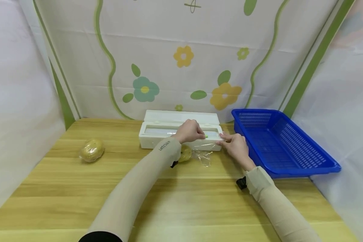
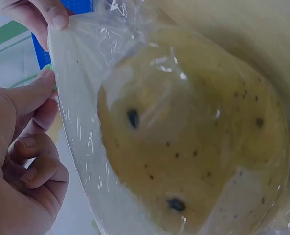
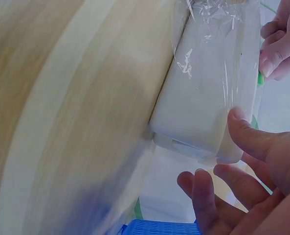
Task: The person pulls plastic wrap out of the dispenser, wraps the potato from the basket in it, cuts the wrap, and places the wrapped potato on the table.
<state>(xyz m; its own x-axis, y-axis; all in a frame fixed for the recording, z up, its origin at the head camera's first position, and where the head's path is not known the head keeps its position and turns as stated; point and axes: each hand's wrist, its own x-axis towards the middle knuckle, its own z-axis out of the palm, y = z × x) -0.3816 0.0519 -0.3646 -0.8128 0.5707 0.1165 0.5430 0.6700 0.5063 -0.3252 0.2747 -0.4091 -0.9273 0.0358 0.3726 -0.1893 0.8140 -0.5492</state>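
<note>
A white cling film box [image 1: 175,141] stands at the back of the table with its lid [image 1: 181,117] raised. My left hand [image 1: 189,130] pinches the small green slide cutter [image 1: 206,136] on the box's front edge, near the right end. With thumb on the front and fingers around the end, my right hand [image 1: 236,146] grips the box's right corner. Clear film [image 1: 203,156] hangs down the front over a yellow potato [image 2: 198,132], which is partly hidden by my left arm in the head view. Film covers the potato in the left wrist view.
Another potato [image 1: 92,150], wrapped in film, lies on the left of the wooden table [image 1: 181,208]. A blue plastic basket [image 1: 290,173] stands at the right, close beside my right hand. A flower-printed cloth [image 1: 169,40] rises behind the box.
</note>
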